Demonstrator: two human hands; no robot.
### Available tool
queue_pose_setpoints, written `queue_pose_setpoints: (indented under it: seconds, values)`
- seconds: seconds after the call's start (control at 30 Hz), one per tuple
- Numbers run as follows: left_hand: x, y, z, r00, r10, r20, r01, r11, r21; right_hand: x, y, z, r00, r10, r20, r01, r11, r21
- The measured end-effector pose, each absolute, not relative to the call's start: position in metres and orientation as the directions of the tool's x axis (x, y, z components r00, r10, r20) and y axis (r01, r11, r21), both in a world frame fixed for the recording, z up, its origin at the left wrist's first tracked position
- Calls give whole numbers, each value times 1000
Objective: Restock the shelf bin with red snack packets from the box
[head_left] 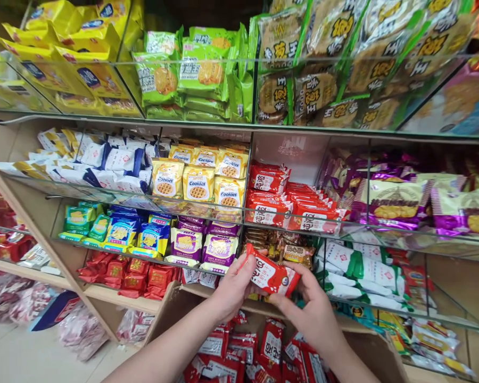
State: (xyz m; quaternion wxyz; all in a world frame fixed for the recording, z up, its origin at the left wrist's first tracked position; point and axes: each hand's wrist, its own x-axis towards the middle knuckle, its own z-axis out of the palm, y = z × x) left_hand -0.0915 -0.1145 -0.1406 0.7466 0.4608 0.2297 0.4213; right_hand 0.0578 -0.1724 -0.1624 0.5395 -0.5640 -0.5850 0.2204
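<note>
Between my two hands is a red and white snack packet, its printed face turned up toward me. My left hand grips its left end, thumb on top. At the other end, the fingers and thumb of my right hand close round the right edge. Below my hands stands an open cardboard box with many loose red packets of the same look in it. Stacks of matching red packets fill a glass-fronted compartment just above my hands.
Glass-fronted shelves rise ahead, with green biscuit packs, yellow cookie packs and purple packs in compartments. Glass edges run close above my hands. Plastic bags of packets lie on the floor at left.
</note>
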Motion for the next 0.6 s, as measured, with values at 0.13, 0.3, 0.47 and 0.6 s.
queue_pose_setpoints:
  seconds: [0.13, 0.3, 0.47, 0.6]
  values:
    - [-92, -115, -144, 537, 842, 54, -362, 172, 916, 56, -172, -168, -9, 748, 664, 809, 396, -435]
    - [-95, -116, -147, 573, 807, 142, -427, 146, 892, 62, -178, -146, -192, 548, 814, 853, 504, -138]
    - [-95, -114, -147, 616, 771, 162, -449, 175, 876, 83, -159, -61, -233, 320, 918, 919, 381, 101]
    - [-94, -113, -149, 624, 768, 142, -392, 151, 907, 99, -99, -3, -237, 409, 881, 955, 267, 132]
